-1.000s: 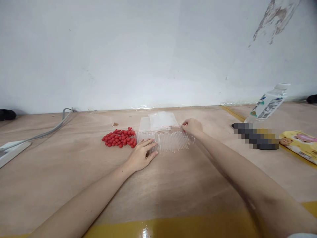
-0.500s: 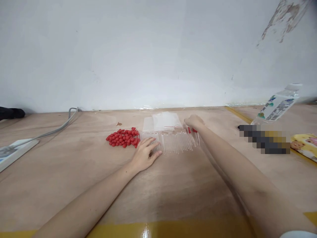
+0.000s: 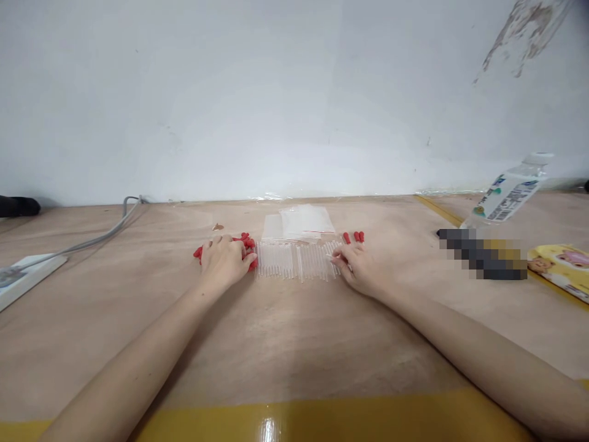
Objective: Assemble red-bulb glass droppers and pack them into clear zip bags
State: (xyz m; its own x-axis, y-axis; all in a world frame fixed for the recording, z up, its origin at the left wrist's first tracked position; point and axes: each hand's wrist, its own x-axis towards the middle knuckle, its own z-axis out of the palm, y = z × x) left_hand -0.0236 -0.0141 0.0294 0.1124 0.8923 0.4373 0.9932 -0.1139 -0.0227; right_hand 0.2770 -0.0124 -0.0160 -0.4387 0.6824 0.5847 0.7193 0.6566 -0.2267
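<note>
Midway between the left and right edges of the desk (image 3: 276, 344), nearer its back edge than its front, clear tubes (image 3: 280, 261) lie side by side in a row, their long sides running roughly front to back. The two hands are well apart, one at either end of this row. At its left end, the left hand (image 3: 224, 263) is palm down over a pile of red bulbs (image 3: 248, 238), covering much of it; the fingertips are hidden, so I cannot tell whether they grip one. At the right end, the right hand (image 3: 361, 267) has its thumb and fingers bent close together at the last tubes; whether they are closed on one I cannot tell. Just beyond its knuckles, three red bulbs (image 3: 356, 237) lie next to one another. Behind the row, towards the back edge, flat clear bags (image 3: 306, 221) overlap. Towards the desk's right edge are a tilted bottle (image 3: 510, 190), a pixelated dark object (image 3: 483, 255) and a yellow packet (image 3: 564, 264). Near the left edge, a grey cable (image 3: 105, 236) runs to a white power strip (image 3: 34, 276). Yellow tape (image 3: 299, 417) stretches along the front.
</note>
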